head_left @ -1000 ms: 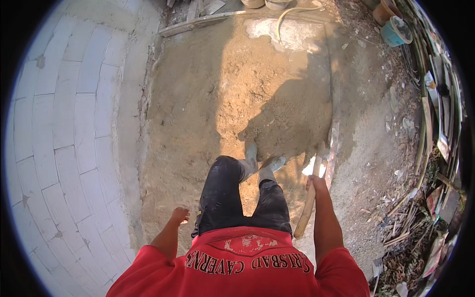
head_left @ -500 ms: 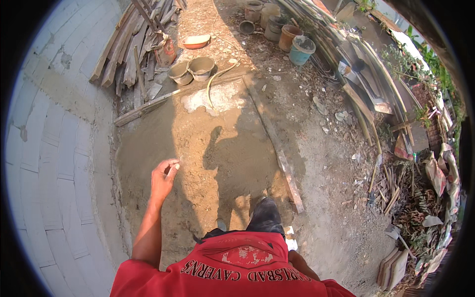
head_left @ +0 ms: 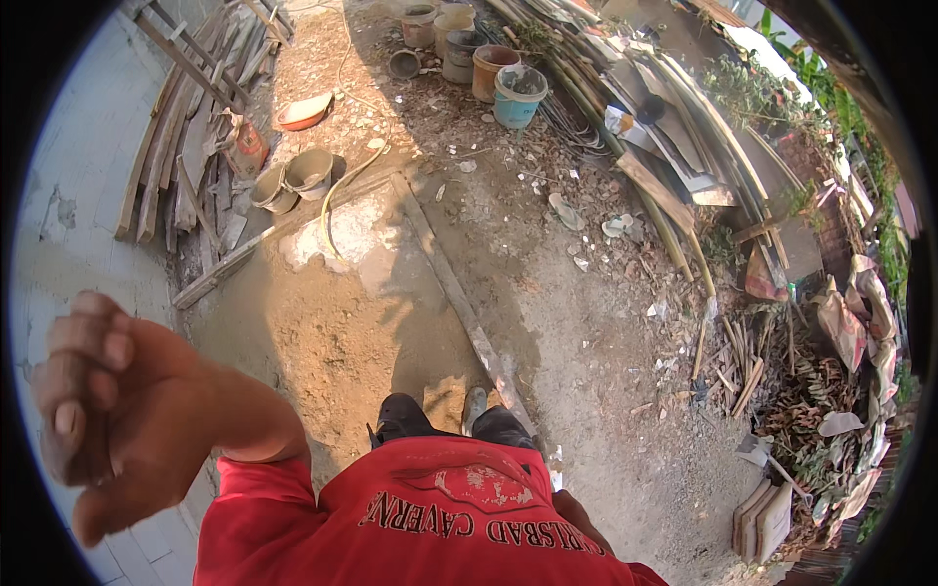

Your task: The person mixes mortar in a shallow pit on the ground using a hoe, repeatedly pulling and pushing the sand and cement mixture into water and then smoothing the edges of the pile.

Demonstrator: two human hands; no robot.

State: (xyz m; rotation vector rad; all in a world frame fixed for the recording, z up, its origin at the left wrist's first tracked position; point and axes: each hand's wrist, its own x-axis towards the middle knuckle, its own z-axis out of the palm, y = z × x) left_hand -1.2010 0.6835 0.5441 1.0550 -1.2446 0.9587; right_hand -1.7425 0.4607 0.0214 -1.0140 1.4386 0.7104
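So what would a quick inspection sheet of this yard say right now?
Surface: sandy screed patch edged by a long wooden rail.
Job's things: left hand raised near the camera, empty, fingers curled; right hand low by the hip, mostly hidden.
Clutter: buckets, shallow pans, rubble.
Hands: neither seen holding anything.
Cables: yellowish hose across the patch's far end.
Surroundings: stacked planks, block wall, scrap heap.
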